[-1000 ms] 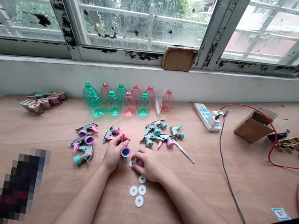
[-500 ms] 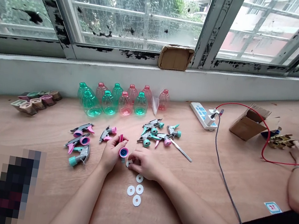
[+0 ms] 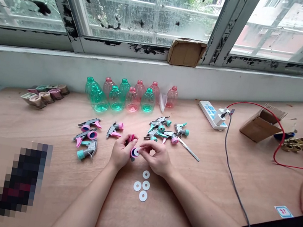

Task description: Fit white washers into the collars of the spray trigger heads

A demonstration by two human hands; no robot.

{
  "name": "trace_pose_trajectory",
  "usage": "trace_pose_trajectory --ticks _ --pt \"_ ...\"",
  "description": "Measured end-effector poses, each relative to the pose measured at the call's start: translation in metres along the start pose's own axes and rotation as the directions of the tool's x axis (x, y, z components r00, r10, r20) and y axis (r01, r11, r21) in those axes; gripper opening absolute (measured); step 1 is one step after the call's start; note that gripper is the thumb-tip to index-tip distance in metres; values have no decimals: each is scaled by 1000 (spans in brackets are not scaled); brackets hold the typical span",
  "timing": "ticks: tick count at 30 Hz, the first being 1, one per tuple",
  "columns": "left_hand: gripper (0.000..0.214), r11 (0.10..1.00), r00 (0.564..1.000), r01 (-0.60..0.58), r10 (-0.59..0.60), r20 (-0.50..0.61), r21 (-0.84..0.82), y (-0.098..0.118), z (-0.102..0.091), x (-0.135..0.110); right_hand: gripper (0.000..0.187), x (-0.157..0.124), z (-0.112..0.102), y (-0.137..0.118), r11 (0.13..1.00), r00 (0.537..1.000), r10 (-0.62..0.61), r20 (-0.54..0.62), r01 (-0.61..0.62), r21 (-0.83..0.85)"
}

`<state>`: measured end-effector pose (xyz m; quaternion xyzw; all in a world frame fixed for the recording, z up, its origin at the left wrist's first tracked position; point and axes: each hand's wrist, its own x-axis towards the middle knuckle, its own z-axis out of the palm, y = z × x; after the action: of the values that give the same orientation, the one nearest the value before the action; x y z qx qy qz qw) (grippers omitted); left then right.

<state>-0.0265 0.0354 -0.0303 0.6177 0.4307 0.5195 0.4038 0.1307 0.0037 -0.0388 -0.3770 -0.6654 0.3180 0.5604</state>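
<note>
Clenched in left fingers [image 3: 127, 142], a pink trigger sprayer head [image 3: 132, 153], collar turned rightward, seemingly to take a white washer [image 3: 136, 151] pinched in right fingers [image 3: 147, 147], at 12 o'clock from spare washers [image 3: 142, 185] on the desk [image 3: 186, 181].

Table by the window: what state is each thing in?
Left hand, gripping a pink trigger sprayer
Right hand, pinching a white washer at the sprayer's collar
Loose washers, lying flat
Bottles, upright, no sprayers fitted
Power strip, adapter plugged in
Cardboard box, flaps open

Place: assembly workshop | Signs: plywood workbench [image 3: 169, 213], spray-trigger heads [image 3: 87, 149], bottles [image 3: 147, 101], power strip [image 3: 208, 113]
</note>
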Motion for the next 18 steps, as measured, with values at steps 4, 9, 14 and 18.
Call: trace_pose_trajectory --ticks 4,9,14,18 --pt "10 999 1000 -20 20 1 35 -1 1 0 10 0 -1 -3 995 998 -39 43 43 -86" --pt "9 1000 1000 0 0 -19 25 0 1 0 10 -1 -1 -2 974 994 -52 99 72 -214" --pt "9 1000 1000 -9 9 -29 20 0 2 1 12 -3 -2 -1 953 991 -94 97 118 -278" --pt "7 998 998 -25 27 -53 54 -1 2 1 17 -3 -2 -2 880 973 -180 142 224 -418"
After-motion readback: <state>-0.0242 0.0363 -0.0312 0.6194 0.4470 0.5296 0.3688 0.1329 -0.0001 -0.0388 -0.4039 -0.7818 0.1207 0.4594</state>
